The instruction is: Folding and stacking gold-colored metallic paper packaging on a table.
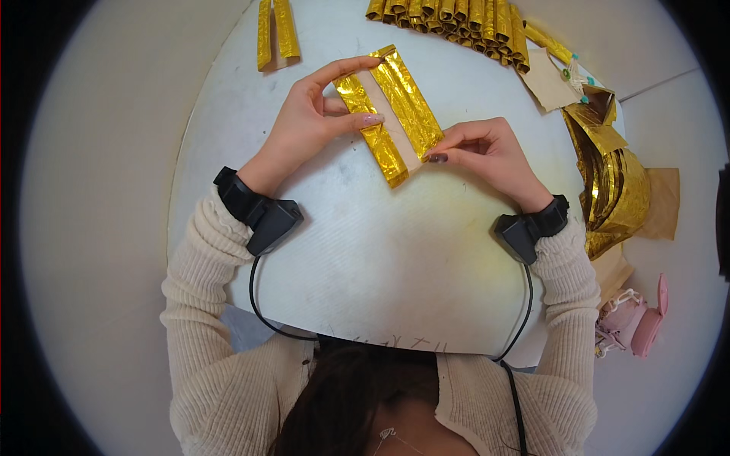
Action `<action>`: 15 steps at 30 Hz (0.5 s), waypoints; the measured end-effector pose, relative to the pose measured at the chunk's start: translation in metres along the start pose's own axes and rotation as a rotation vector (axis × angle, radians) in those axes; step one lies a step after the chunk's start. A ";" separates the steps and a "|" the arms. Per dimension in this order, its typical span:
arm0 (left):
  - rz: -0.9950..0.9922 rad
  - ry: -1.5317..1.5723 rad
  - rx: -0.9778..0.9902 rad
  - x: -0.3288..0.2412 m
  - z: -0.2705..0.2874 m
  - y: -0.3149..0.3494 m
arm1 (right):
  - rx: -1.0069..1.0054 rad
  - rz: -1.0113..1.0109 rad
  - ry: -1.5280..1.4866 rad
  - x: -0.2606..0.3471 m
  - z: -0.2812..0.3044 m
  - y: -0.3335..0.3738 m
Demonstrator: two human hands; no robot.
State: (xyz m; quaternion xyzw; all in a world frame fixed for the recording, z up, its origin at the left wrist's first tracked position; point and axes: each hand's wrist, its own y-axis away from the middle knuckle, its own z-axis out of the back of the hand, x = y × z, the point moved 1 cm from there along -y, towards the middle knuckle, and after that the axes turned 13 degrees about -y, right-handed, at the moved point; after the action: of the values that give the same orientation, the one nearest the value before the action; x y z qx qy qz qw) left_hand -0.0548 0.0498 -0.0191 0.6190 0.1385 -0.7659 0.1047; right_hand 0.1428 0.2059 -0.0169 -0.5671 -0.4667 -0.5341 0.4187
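Note:
A sheet of gold foil paper is held tilted above the white table. Its two long sides are folded inward, and a beige strip shows between them. My left hand grips it from the left, thumb on the folded side and index finger reaching to the top edge. At the lower right corner, my right hand pinches the sheet between thumb and fingers. Further back on the left lies another folded gold paper, standing partly open along its middle.
Many rolled gold paper tubes are piled at the back. A thick stack of gold paper sits at the right edge, near a beige sheet. A pink lidded bottle is at the lower right. Black cables run from my wrist bands.

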 end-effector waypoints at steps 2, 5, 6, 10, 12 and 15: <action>0.011 0.010 0.005 0.000 0.000 0.000 | -0.091 -0.122 -0.077 0.002 -0.003 -0.001; -0.053 -0.014 -0.033 0.000 -0.002 0.000 | -0.156 -0.119 -0.152 0.004 -0.010 -0.001; -0.069 -0.035 -0.040 0.000 -0.002 0.000 | -0.155 -0.119 -0.152 0.004 -0.010 -0.001; -0.061 -0.062 -0.031 0.000 -0.003 0.000 | -0.161 -0.151 -0.204 -0.003 -0.005 0.000; -0.054 -0.057 -0.032 0.002 -0.003 0.000 | -0.152 -0.151 -0.210 -0.002 -0.007 0.001; -0.027 -0.037 -0.034 0.002 -0.001 0.002 | -0.088 -0.084 -0.167 0.005 -0.018 0.000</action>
State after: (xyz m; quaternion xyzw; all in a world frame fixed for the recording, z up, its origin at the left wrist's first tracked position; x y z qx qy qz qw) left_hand -0.0533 0.0487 -0.0212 0.6011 0.1581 -0.7760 0.1074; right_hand 0.1393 0.1889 -0.0101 -0.6076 -0.4992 -0.5221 0.3303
